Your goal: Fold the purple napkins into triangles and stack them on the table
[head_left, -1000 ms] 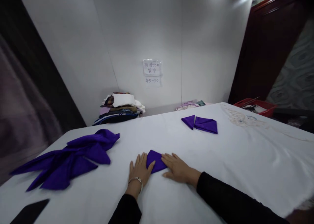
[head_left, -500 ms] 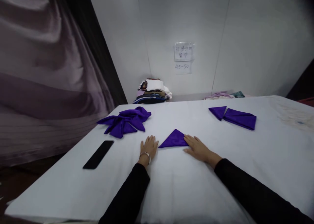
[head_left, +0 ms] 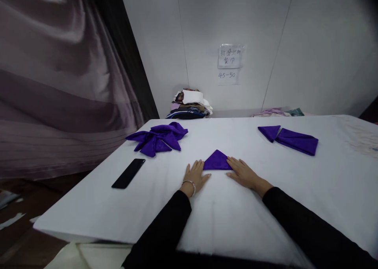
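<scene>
In the middle of the white table lies a purple cloth napkin [head_left: 217, 161], folded flat into a triangle with its point away from me. Flat on its left corner rests my left hand [head_left: 195, 176], fingers stretched out and a bracelet at the wrist. My right hand [head_left: 242, 173] lies over the right corner, palm down with the fingers extended. Both hands cover the corners of the cloth, and neither grips it.
A loose heap of purple napkins [head_left: 159, 138] lies at the left back, with a black phone [head_left: 128, 174] nearer me. Two folded purple pieces [head_left: 298, 140] lie at the right back. Stacked clothes [head_left: 190, 104] stand behind the white table [head_left: 254, 222], below a paper sign [head_left: 230, 57].
My left hand has moved right onto the triangle's left corner, where before it lay beside it. My right hand stays on the right corner. The camera view has shifted slightly.
</scene>
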{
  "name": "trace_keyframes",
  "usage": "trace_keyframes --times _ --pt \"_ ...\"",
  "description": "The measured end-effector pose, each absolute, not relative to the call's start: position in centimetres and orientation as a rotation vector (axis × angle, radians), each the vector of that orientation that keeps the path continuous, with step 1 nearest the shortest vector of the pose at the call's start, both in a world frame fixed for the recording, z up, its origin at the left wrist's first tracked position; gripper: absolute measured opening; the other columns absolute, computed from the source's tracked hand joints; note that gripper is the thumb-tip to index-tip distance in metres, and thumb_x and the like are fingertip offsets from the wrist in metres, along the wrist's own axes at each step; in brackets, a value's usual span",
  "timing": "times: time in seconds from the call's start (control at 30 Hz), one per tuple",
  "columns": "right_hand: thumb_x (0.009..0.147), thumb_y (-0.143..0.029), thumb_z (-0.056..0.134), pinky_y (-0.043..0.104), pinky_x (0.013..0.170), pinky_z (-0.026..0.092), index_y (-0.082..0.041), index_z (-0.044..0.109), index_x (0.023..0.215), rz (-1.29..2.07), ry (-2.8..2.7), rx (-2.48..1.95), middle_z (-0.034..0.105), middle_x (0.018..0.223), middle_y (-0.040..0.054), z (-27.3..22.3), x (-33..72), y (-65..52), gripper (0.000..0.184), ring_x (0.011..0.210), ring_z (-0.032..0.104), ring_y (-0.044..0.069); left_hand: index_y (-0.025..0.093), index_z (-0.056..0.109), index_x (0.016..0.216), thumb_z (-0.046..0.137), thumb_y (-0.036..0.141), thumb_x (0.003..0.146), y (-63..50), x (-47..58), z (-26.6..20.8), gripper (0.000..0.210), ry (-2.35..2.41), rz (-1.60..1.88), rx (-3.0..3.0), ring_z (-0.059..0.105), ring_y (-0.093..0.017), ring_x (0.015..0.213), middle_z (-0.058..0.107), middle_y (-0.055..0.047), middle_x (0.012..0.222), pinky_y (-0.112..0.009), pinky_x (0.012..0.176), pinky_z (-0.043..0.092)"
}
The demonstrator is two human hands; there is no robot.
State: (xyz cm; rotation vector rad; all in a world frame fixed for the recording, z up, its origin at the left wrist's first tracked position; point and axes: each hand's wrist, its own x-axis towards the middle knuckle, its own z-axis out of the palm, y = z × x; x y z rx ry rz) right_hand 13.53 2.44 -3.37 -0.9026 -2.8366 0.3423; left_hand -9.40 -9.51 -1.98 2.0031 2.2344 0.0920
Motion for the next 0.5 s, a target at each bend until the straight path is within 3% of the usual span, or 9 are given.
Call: trace_keyframes --times 0.27,0.5 --pt "0.086 -0.062 0.023 0.045 0.108 0.014 -0.016 0.02 0.141 0.338 -2.846 -0.912 0.018 0.147 0.0077 -3.2 13.4 2.3 0.072 0.134 0.015 0.023 0.015 0.024 0.138 0.012 0.06 0.085 -10.0 -10.7 -1.1 0.071 2.477 0.163 1.78 0.013 -0.024 0.136 0.022 -0.009 0.147 -0.048 0.108 0.011" --pt "0.086 -0.062 0.026 0.047 0.107 0.014 -0.017 0.022 0.141 0.348 -2.821 -0.906 0.022 0.146 0.0096 -3.2 13.3 2.3 0.071 0.134 0.017 0.023 0.021 0.025 0.138 0.011 0.052 0.088 -3.4 -4.2 -0.5 0.06 2.107 0.292 2.296 0.01 -0.02 0.136 0.023 -0.003 0.147 -0.048 0.11 0.005"
